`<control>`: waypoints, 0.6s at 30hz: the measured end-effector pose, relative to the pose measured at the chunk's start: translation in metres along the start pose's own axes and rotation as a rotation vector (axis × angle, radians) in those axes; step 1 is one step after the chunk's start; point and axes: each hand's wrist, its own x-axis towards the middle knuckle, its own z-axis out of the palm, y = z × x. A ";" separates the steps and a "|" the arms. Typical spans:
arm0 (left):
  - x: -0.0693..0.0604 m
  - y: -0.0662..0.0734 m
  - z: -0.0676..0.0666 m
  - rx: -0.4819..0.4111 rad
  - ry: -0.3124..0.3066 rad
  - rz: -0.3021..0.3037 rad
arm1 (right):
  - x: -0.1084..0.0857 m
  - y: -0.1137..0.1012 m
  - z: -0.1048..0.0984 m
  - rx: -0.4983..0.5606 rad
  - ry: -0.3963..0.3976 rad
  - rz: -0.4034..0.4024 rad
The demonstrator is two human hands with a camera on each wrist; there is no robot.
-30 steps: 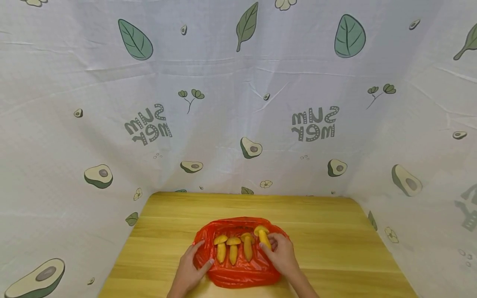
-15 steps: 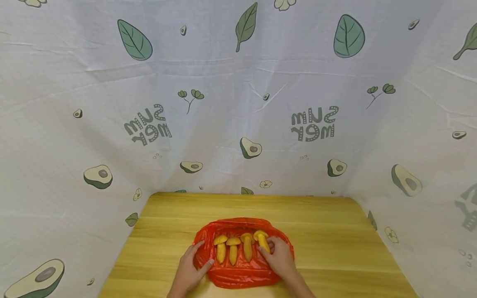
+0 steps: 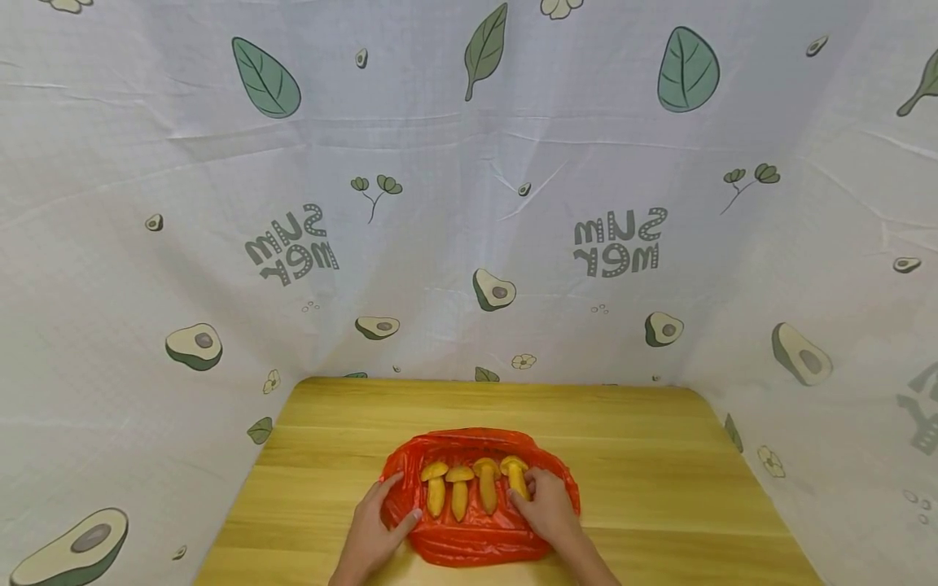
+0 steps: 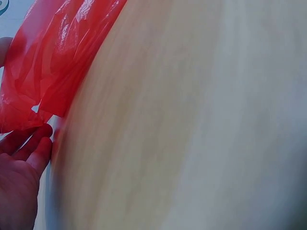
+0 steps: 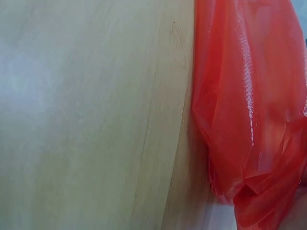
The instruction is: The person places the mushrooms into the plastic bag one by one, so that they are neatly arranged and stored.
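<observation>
Several yellow-brown mushrooms (image 3: 459,492) lie in a row on a red plastic bag (image 3: 476,549) in the head view, caps away from me. My right hand (image 3: 551,506) pinches the stem of the rightmost mushroom (image 3: 517,478) between thumb and fingers. At the bag's left side, my left hand (image 3: 372,525) rests with thumb and index finger spread apart on the plastic. In the left wrist view, fingertips of the left hand (image 4: 21,177) touch the bag's edge. The right wrist view shows crumpled red bag (image 5: 254,96); the mushrooms are hidden there.
The bag lies on a wood-grain table (image 3: 659,472) near its front edge. A white curtain (image 3: 440,244) printed with avocados and leaves encloses the table at the back and both sides.
The rightmost mushroom has come down and a little toward me, lining up with the others. My right hand has moved with it, slightly left. The left hand stays in place.
</observation>
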 end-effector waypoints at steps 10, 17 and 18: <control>0.003 -0.001 0.000 0.003 -0.006 0.004 | -0.001 -0.002 -0.005 -0.019 0.014 -0.045; 0.000 0.003 -0.012 -0.030 -0.024 0.025 | -0.002 -0.009 -0.016 0.140 0.031 -0.042; 0.000 0.005 -0.016 -0.037 -0.029 0.032 | -0.003 -0.009 -0.021 0.171 0.029 -0.032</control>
